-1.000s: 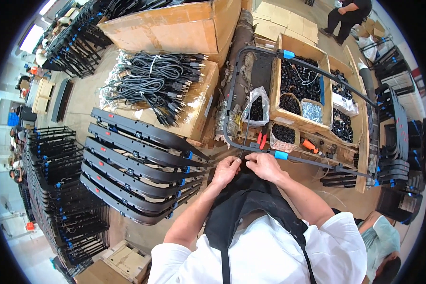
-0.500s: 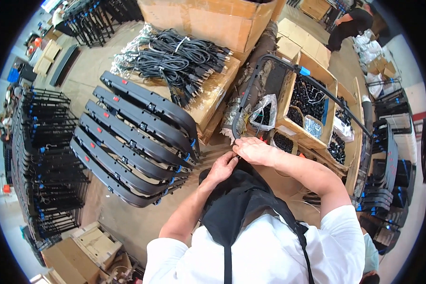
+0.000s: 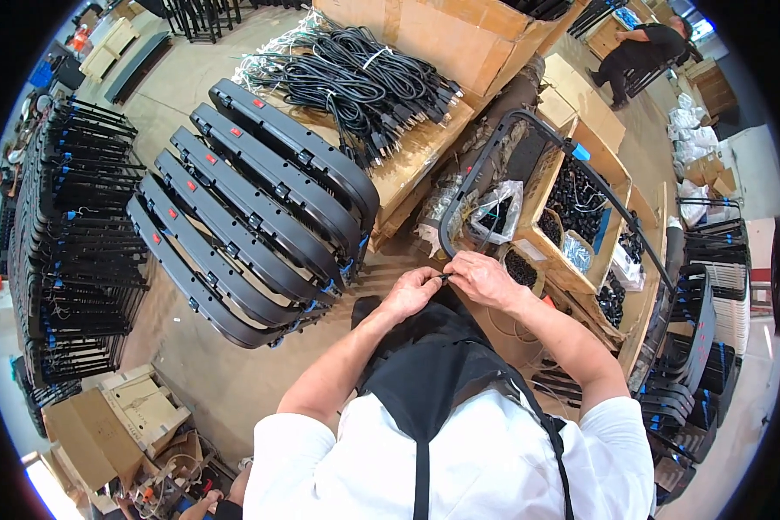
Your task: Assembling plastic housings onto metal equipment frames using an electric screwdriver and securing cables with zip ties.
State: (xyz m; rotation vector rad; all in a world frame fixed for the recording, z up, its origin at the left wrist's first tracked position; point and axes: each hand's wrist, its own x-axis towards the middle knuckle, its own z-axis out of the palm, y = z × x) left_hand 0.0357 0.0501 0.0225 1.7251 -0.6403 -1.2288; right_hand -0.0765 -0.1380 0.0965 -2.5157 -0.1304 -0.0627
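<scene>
My left hand and my right hand meet in front of my black apron, both with pinched fingers. Between the fingertips shows a small dark part, too small to name. Just beyond my right hand is the lower bend of a black tube frame, which carries a blue clip and leans across the parts bins. Whether my fingers touch this frame, I cannot tell. Close by lies a clear plastic bag with dark pieces inside.
To the left stands a row of black curved panels with red switches. Bundled black cables lie on a cardboard box ahead. A wooden bin of small parts is at right. Another person works at the far right.
My hands have drawn slightly apart, and a small dark part now shows between the fingertips. My right hand has come off the frame's lower bend. The whole view has shifted a little.
</scene>
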